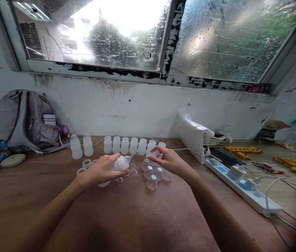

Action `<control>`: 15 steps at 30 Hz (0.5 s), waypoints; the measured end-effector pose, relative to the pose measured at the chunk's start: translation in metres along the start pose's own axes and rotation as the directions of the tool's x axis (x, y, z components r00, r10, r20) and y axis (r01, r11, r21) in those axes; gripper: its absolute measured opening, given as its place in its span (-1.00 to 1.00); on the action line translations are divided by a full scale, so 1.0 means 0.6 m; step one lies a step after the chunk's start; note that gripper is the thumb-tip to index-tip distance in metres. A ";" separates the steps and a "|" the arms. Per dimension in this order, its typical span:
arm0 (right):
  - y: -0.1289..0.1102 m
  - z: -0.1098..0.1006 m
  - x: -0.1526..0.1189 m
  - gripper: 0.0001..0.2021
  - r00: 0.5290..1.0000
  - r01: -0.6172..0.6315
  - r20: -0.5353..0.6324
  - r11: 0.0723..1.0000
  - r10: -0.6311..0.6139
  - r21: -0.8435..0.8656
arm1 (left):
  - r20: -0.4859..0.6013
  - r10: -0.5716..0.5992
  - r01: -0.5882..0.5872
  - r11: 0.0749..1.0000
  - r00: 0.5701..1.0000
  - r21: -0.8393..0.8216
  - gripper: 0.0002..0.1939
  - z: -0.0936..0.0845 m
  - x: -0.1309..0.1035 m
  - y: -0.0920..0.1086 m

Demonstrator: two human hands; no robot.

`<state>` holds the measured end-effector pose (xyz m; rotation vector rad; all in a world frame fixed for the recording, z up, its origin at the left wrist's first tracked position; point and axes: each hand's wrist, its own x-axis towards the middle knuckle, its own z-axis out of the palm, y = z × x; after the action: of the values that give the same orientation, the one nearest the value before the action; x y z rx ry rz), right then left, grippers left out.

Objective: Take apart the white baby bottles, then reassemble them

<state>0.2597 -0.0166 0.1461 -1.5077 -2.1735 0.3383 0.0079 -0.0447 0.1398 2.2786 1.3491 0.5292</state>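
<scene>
My left hand (pixel 103 169) is wrapped round a small frosted white bottle (pixel 121 163), tilted, with a clear pointed tip toward the right. My right hand (pixel 169 159) is curled above the clear domed caps (pixel 152 182), its thumb and fingers on a clear cap (pixel 156 154). Behind the hands stands a row of frosted bottles (pixel 124 145). Two bottles with clear tops (pixel 76 147) stand further left. White rings (pixel 87 163) lie left of my left hand, and small clear round parts (pixel 133 172) lie between the hands.
A grey backpack (pixel 19 119) and a round pale lid (pixel 13 160) are at the left. On the right are a white bag (pixel 193 134), a power strip (pixel 242 187) with plugs and cables, and yellow parts (pixel 243 150). A wall and window rise behind the table (pixel 137 217).
</scene>
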 end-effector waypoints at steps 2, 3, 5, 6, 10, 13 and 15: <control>0.024 0.003 -0.007 -0.75 0.994 0.002 0.106 0.997 0.007 -0.083 | -0.013 -0.017 0.017 1.000 1.000 0.008 -0.57 -0.004 -0.002 -0.001; 0.037 0.007 -0.012 -0.74 0.991 -0.006 0.131 0.992 0.022 -0.123 | -0.021 -0.019 0.020 1.000 1.000 0.013 -0.57 -0.006 -0.003 -0.001; 0.065 0.016 -0.023 -0.74 0.983 -0.021 0.173 0.982 0.054 -0.187 | -0.038 -0.010 0.011 1.000 0.999 0.026 -0.60 -0.010 -0.005 -0.004; 0.078 0.022 -0.030 -0.74 0.979 -0.028 0.192 0.978 0.068 -0.206 | -0.046 0.002 0.000 1.000 0.999 0.032 -0.62 -0.011 -0.005 -0.006; 0.108 0.045 -0.057 -0.71 0.957 -0.063 0.262 0.969 0.127 -0.238 | -0.031 0.053 -0.052 0.998 0.998 0.036 -0.68 -0.014 -0.008 -0.012; 0.113 0.064 -0.068 -0.71 0.951 -0.094 0.266 0.965 0.160 -0.244 | -0.043 0.087 -0.085 0.995 0.995 0.044 -0.66 -0.015 -0.010 -0.014; 0.114 0.074 -0.070 -0.74 0.953 -0.107 0.247 0.960 0.173 -0.258 | -0.065 0.102 -0.099 0.993 0.993 0.057 -0.66 -0.015 -0.011 -0.014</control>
<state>0.3045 -0.0275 0.0671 -1.8517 -2.3920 0.3516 -0.0056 -0.0455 0.1419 2.4025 1.2998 0.6150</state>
